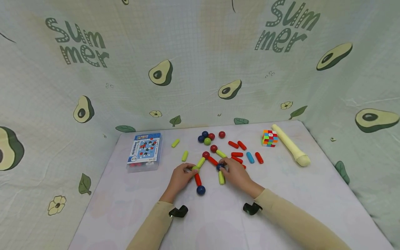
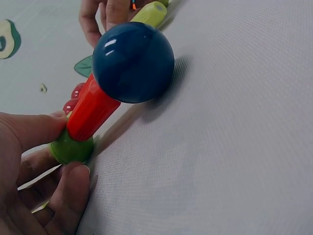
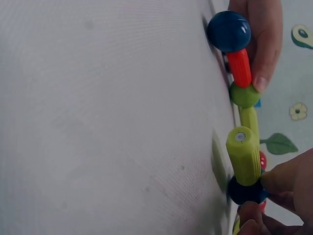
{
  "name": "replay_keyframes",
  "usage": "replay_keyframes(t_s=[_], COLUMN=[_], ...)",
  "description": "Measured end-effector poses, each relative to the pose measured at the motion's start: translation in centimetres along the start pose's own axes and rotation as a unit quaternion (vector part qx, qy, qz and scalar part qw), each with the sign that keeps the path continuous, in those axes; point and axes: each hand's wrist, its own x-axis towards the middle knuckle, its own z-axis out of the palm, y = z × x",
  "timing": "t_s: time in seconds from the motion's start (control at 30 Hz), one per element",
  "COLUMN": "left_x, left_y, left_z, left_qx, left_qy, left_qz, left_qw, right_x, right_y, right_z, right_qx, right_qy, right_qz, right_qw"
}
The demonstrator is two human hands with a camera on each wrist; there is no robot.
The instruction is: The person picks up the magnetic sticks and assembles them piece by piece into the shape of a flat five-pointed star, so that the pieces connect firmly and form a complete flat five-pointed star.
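My left hand (image 1: 182, 177) pinches a green ball (image 2: 73, 148) between thumb and fingers. From that ball a red rod (image 2: 93, 110) runs toward me to a blue ball (image 2: 133, 62). A yellow-green rod (image 1: 201, 162) leads the other way, to a red ball (image 1: 206, 155). Another red rod (image 1: 213, 160) spans from there to a second blue ball (image 3: 243, 192), which my right hand (image 1: 236, 175) grips with thumb and fingertips. Out of this ball sticks a yellow-green rod (image 3: 243, 156), its free end facing the right wrist camera. Beyond my right fingers, a yellow-green rod (image 1: 221, 153) meets a red ball (image 1: 214, 148).
Loose blue, red and green balls (image 1: 207, 141) lie at the back. Several red rods (image 1: 259, 158) and a blue rod (image 1: 250, 157) are to the right, near a puzzle cube (image 1: 269, 138) and a pale yellow stick (image 1: 290, 146). At left stand a plastic box (image 1: 144, 152) and yellow-green rods (image 1: 185, 156).
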Motion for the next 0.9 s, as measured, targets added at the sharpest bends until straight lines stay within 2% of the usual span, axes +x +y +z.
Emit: replay_keyframes(t_s=[0.17,0.3,0.5,0.63,0.9], left_x=[0.0,0.0,0.2,0.2,0.3], left_y=[0.2,0.1,-0.3,-0.5,-0.7], left_z=[0.0,-0.1,-0.2,-0.1,0.1], left_qx=[-0.004,-0.002,-0.013,-0.017,-0.013], left_qy=[0.001,0.003,-0.002,-0.005,-0.004], left_qz=[-0.002,-0.003,0.008,0.012,0.019], left_qw=[1.0000,1.0000,0.9999,0.9998,0.9997], right_x=[0.2,0.7,2.8,4.6,7.5], right_y=[-0.1,-0.1,-0.1,-0.2,-0.5], right_z=[-0.3,-0.7,-1.3,-1.5,-1.4], right_qx=[-0.012,-0.010,-0.020,-0.048,-0.056], right_qy=[-0.006,0.014,0.033,0.021,-0.040], right_qz=[0.004,-0.009,-0.023,-0.030,0.003], right_qw=[1.000,1.000,0.999,0.998,0.998])
